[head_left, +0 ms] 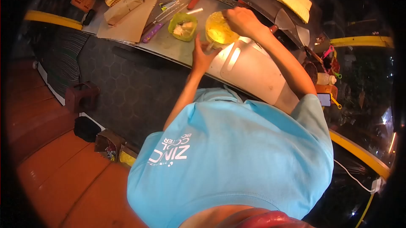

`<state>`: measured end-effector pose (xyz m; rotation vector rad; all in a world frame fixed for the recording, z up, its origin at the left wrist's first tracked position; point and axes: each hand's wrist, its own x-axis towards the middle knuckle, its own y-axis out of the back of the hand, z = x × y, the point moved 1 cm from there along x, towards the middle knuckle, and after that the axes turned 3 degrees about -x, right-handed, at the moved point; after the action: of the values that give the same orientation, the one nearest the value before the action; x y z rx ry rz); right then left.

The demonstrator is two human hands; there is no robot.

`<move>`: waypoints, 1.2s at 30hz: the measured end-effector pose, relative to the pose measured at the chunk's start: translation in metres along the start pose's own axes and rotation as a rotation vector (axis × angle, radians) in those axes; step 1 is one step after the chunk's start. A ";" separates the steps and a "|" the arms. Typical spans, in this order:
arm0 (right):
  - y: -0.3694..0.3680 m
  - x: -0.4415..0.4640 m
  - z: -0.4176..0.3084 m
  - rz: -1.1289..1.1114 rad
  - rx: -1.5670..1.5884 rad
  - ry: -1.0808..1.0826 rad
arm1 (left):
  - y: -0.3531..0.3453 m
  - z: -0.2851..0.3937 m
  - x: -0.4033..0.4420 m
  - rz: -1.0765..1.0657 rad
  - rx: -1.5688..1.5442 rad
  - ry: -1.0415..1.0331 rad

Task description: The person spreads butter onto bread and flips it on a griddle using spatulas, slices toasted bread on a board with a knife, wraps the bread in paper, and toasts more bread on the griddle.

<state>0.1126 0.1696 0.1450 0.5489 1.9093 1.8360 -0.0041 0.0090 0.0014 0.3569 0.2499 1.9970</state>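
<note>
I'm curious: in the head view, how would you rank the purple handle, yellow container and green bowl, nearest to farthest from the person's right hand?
1. Yellow container: right up against the right hand.
2. Green bowl: left of that container.
3. Purple handle: farther left, beyond the green bowl.

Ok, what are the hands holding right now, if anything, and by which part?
It cannot be told: the left hand curves beside the yellow container, its grip unclear; the right hand is curled at the rim, hiding anything it holds.
</note>
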 end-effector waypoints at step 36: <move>-0.026 -0.173 0.004 0.158 2.035 -0.673 | -0.011 0.025 -0.029 -0.014 -0.115 -0.096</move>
<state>0.2582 0.0750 0.1252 1.4961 2.4079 -0.8916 0.0259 -0.0113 0.0166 0.3752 0.0759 1.9649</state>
